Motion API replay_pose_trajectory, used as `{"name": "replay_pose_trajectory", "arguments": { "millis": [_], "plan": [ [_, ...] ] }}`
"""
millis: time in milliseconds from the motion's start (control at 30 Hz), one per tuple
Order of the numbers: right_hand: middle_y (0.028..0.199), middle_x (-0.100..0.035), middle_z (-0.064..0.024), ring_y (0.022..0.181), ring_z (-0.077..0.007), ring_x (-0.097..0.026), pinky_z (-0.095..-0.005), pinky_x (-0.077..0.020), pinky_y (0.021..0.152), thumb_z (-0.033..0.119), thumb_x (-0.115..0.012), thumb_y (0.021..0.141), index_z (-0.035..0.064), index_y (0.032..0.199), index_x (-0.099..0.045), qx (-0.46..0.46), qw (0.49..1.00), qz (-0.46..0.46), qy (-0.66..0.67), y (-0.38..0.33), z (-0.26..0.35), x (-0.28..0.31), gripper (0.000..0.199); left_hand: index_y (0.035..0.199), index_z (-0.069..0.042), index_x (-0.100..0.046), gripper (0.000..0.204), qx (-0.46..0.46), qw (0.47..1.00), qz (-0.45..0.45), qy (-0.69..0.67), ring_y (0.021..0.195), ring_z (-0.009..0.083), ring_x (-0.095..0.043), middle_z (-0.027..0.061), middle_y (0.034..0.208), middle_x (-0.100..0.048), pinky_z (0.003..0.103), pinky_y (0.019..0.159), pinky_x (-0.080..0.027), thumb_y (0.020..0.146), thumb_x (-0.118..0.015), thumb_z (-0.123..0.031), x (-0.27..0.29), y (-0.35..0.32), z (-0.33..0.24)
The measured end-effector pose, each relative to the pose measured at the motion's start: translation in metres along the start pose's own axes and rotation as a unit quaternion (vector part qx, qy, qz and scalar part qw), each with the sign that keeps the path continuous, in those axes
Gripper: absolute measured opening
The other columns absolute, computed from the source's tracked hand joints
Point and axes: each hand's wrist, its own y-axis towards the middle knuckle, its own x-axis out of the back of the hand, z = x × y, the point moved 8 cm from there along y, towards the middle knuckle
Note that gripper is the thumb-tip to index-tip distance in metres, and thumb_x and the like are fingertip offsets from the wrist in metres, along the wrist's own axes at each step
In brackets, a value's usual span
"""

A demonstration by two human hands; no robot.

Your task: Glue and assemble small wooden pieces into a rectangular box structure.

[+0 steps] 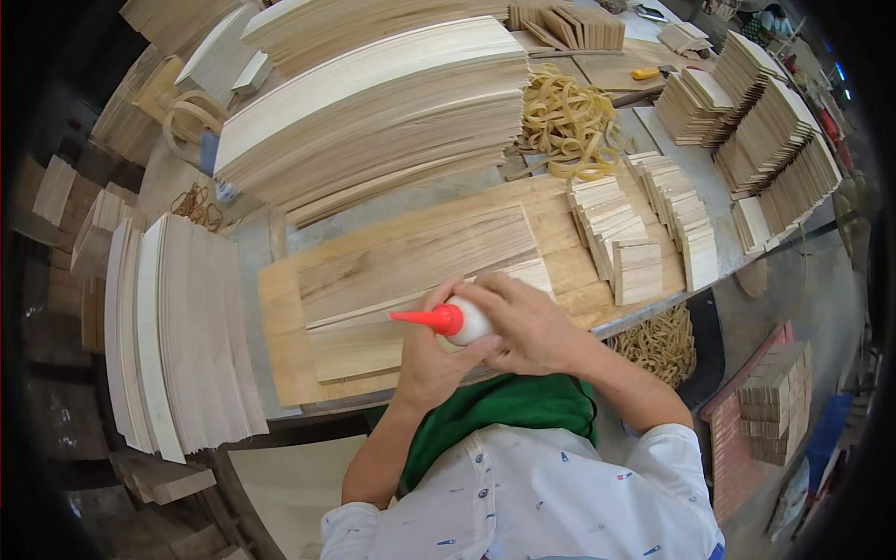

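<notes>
A white glue bottle [476, 323] with a red pointed nozzle lies tilted between my hands, its tip toward the left. My left hand [427, 362] is closed around the near-left side of the bottle. Wrapped over its right end is my right hand [525, 322], fingers curled. Under and beyond them, thin wooden boards [415, 257] rest side by side on a larger yellowish work board [280, 308]. A paler strip of wood [350, 357] lies nearest me, partly hidden by my left hand.
A tall stack of long boards [373, 103] stands behind, another stack [191, 327] at the left. Rows of small wooden pieces [611, 233] stand at the right, with more piles [775, 140] beyond. A heap of tan rubber bands [565, 117] sits at the back.
</notes>
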Motion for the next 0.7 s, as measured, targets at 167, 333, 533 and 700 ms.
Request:
{"name": "replay_pose_trajectory", "arguments": {
  "millis": [167,333,533,700],
  "plan": [
    [0.126,-0.051,-0.0164,0.117,-0.0321,-0.052,-0.0387,-0.0431,0.099,0.018,-0.079,0.07,0.0035,0.137,-0.038,-0.125,0.963,-0.073,0.228,-0.022,-0.031,-0.025,0.08,0.123,0.002,-0.049,0.058,0.1,0.987,-0.075,-0.104,0.102,0.0161,-0.058,0.0092,0.111,-0.058,0.032,0.089,-0.049,0.074,-0.078,-0.008,0.017,-0.008,0.037],
    [0.134,-0.048,-0.0114,0.124,-0.0245,-0.048,-0.0412,-0.0398,0.106,0.022,-0.074,0.081,0.0058,0.142,-0.033,-0.191,0.679,-0.231,0.67,-0.043,-0.061,-0.056,0.076,0.128,-0.001,-0.046,0.055,0.061,0.945,-0.135,-0.291,0.103,0.0129,-0.053,0.0064,0.111,-0.057,0.03,0.09,-0.046,0.082,-0.072,-0.017,-0.008,0.001,0.026],
    [0.135,-0.048,-0.0108,0.128,-0.0259,-0.045,-0.0418,-0.0359,0.11,0.026,-0.067,0.087,0.0074,0.138,-0.038,-0.19,0.553,-0.274,0.764,-0.028,-0.061,-0.072,0.061,0.129,-0.001,-0.045,0.048,-0.001,0.954,-0.142,-0.264,0.113,0.0138,-0.051,0.0091,0.123,-0.053,0.029,0.097,-0.043,0.09,-0.067,-0.018,-0.013,0.011,0.027],
    [0.136,-0.047,-0.0131,0.125,-0.0285,-0.048,-0.0463,-0.0415,0.105,0.03,-0.071,0.084,0.0042,0.137,-0.038,-0.187,0.712,-0.226,0.637,-0.006,-0.06,-0.045,0.068,0.133,-0.001,-0.042,0.05,-0.032,0.925,-0.085,-0.37,0.118,0.0137,-0.048,0.0086,0.126,-0.053,0.031,0.102,-0.038,0.095,-0.061,-0.027,-0.007,0.018,0.017]
  ]
}}
